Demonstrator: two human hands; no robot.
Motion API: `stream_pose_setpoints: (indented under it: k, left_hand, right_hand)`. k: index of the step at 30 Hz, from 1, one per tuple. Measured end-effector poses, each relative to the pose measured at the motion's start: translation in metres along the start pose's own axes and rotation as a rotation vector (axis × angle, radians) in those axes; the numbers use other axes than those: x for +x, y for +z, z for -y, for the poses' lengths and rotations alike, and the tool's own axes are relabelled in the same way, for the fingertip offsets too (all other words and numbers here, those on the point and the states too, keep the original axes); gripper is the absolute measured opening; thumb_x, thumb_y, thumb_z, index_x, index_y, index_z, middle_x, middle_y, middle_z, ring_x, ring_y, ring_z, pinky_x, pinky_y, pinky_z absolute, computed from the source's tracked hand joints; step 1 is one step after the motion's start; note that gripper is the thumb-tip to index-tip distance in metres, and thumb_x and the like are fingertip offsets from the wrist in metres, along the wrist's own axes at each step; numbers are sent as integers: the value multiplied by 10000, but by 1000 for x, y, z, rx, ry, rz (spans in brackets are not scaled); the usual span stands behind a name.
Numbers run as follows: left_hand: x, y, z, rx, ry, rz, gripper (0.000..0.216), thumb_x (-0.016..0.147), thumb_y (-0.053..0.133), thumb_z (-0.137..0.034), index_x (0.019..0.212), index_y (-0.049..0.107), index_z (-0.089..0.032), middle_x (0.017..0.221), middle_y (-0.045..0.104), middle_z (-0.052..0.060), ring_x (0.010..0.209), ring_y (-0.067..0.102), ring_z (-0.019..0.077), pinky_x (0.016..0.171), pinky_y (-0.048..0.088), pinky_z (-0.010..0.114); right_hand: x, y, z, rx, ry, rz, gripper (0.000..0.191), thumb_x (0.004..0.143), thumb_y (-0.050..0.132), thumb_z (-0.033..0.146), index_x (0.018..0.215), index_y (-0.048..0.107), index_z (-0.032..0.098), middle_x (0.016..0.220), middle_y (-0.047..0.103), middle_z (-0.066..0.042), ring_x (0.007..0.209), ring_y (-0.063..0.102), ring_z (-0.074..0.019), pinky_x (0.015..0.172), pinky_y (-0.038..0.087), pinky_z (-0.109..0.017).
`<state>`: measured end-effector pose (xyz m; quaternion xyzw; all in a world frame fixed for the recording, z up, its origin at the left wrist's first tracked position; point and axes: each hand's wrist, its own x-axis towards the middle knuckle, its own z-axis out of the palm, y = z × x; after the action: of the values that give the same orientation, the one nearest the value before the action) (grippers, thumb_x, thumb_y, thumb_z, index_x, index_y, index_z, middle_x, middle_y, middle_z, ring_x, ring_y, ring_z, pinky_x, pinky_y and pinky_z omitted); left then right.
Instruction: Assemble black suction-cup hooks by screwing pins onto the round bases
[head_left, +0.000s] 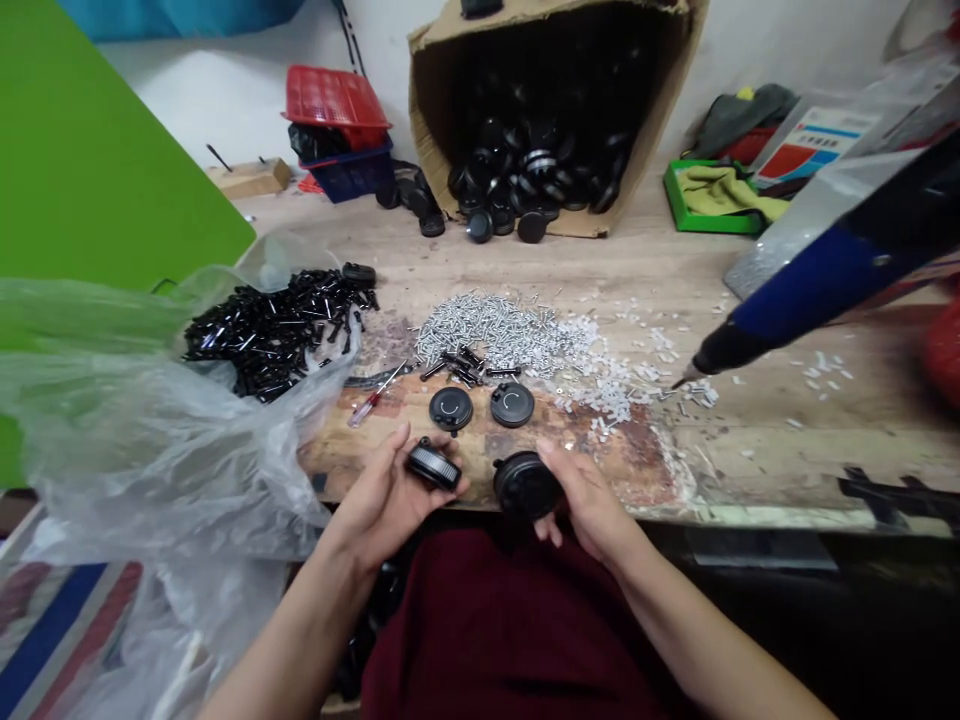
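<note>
My left hand [386, 495] is closed on a small black round part [433, 465] with a ribbed silver rim, held at the table's near edge. My right hand [585, 495] grips a larger black round housing [525, 485] beside it. Just beyond my hands, two black round caps [451, 408] [512, 404] lie flat on the wooden table [750, 450]. Behind them sits a heap of silver screws [502, 330] with a few black pins [461, 365] mixed in.
A clear plastic bag [150, 440] with black pins [270, 325] lies left. A tipped cardboard box [540, 110] of black round parts stands at the back. A small red screwdriver [371, 400], a hanging blue power screwdriver [817, 290], red and blue baskets [337, 130], a green tray [709, 200].
</note>
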<state>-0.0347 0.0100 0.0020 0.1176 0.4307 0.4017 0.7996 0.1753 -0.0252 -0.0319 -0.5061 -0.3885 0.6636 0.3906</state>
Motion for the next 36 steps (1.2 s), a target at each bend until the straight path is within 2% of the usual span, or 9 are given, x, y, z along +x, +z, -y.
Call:
stream_pose_setpoints:
  k: [4,9,11,15,18,21,23,26,36]
  left_hand:
    - [2,-1,3,4,-18,34,179,904,475,-203,888,631,-118,944,668,100,931,629,206,886,513,491]
    - [4,1,11,218,72,-35,233,871,551,-356,987,608,-162,953,663,81,804,635,199,648,587,410]
    - [5,2,17,311,140,-34,279,851,567,-406,979,597,-160,936,647,70,785,621,190,648,582,407]
    - [11,-4,29,616,477,19,260,837,589,-385,994,523,-189,1082,595,67,1037,566,197,966,443,435]
    - [18,-14,38,1028,765,97,243,819,613,-295,1006,476,-224,1308,456,83,1250,417,218,1068,310,432]
    - [23,-24,42,1449,870,61,140,821,598,-253,946,538,-229,1325,406,91,1266,368,258,1062,287,476]
    - [22,-29,42,1596,910,0,114,823,589,-230,934,563,-235,1307,408,92,1246,369,271,1043,306,489]
    - [19,-33,39,1639,929,13,150,835,561,-196,977,537,-235,1290,430,99,1226,393,262,1022,342,482]
    - [27,-21,37,1608,899,131,177,846,527,-181,1014,508,-233,1333,428,102,1277,396,251,1057,345,463]
  right_hand:
    - [1,-2,0,75,93,-69,561,826,412,656,569,495,163,322,493,9,223,429,-95,220,256,-156]
    - [4,-8,-4,-82,46,-197,461,795,488,637,686,477,189,414,501,75,218,383,-52,201,224,-128]
    - [5,-10,-5,-129,8,-196,460,811,452,640,704,480,193,444,509,73,232,387,-49,212,242,-133]
    - [8,-13,-6,-281,-63,-176,468,849,359,643,784,493,199,450,493,64,256,428,-81,229,250,-159]
    - [12,-14,-4,-391,-110,-186,442,858,386,606,850,544,193,479,510,51,278,450,-97,255,292,-187]
    - [13,-15,-1,-542,-183,-227,385,853,464,534,975,603,196,625,621,-4,456,591,-149,421,463,-251]
    - [11,-14,2,-663,-243,-271,333,844,523,458,1031,622,201,877,677,-65,786,667,-217,686,528,-327]
    - [10,-11,4,-833,-290,-340,307,854,530,362,1094,618,192,1158,588,-113,1077,574,-283,926,434,-414]
    - [12,0,9,-1150,-275,-364,327,921,418,325,1188,568,211,1181,531,-122,873,637,-264,769,478,-390]
